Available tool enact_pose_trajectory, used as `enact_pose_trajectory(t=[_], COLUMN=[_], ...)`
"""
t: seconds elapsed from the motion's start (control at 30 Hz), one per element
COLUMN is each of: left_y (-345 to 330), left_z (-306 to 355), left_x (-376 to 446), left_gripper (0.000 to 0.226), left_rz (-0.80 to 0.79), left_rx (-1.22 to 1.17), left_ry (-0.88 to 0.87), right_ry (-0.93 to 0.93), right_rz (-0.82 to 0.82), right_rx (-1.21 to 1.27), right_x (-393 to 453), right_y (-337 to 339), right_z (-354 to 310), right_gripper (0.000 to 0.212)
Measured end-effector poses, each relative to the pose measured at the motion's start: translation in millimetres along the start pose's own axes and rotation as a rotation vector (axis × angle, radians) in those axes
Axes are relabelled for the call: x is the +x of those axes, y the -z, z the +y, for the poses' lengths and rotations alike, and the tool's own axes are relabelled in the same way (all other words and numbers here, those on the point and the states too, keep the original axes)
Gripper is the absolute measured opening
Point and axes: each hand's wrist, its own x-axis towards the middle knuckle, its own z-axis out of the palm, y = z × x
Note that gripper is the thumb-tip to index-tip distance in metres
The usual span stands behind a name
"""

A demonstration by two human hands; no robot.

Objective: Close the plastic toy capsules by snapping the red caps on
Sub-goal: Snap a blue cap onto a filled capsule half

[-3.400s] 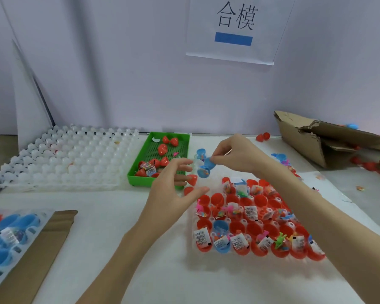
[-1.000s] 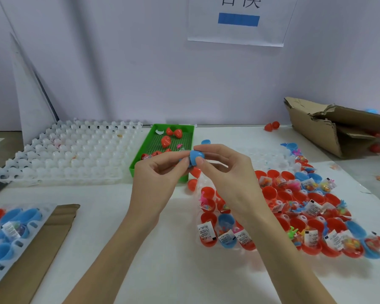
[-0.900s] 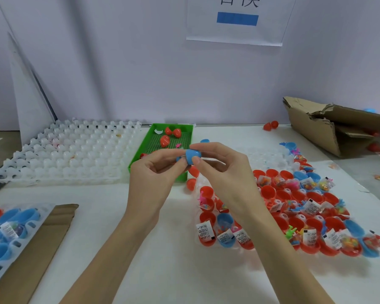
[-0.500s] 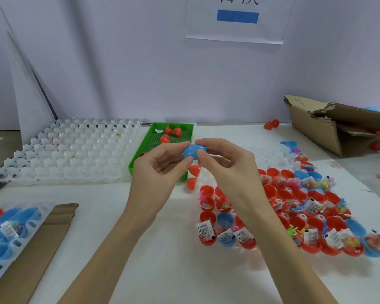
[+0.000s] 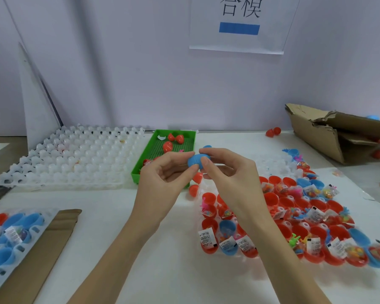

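my left hand (image 5: 162, 172) and right hand (image 5: 226, 172) pinch one blue capsule (image 5: 196, 160) between my fingertips, above the green tray (image 5: 140, 170).

A white bench (image 5: 173, 270) carries a green tray (image 5: 140, 170). Left of the tray lies an empty white cell tray (image 5: 75, 159); right of it a sheet of open red and blue capsule halves (image 5: 294, 216); far right a torn cardboard box (image 5: 329, 132).
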Motion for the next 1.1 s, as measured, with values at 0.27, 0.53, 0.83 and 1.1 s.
enact_pose_trajectory(t=[0.27, 0.53, 0.83, 1.1], left_y=[3, 4, -2, -15], left_z=[-3, -2, -1, -6], left_x=[0, 2, -1, -10], left_gripper=[0.028, 0.022, 0.026, 0.027], left_rz=[0.004, 0.098, 0.064, 0.107], left_rx=[0.032, -0.023, -0.069, 0.046], left_ry=[-0.025, 0.031, 0.071, -0.009], right_ry=[-0.030, 0.196, 0.220, 0.194], right_rz=[0.013, -0.115, 0.009, -0.056], right_rx=[-0.049, -0.508, -0.622, -0.686], right_x=[-1, -7, -12, -11], right_y=[-3, -7, -13, -9], right_z=[3, 0, -1, 1], right_gripper=[0.022, 0.046, 0.048, 0.046])
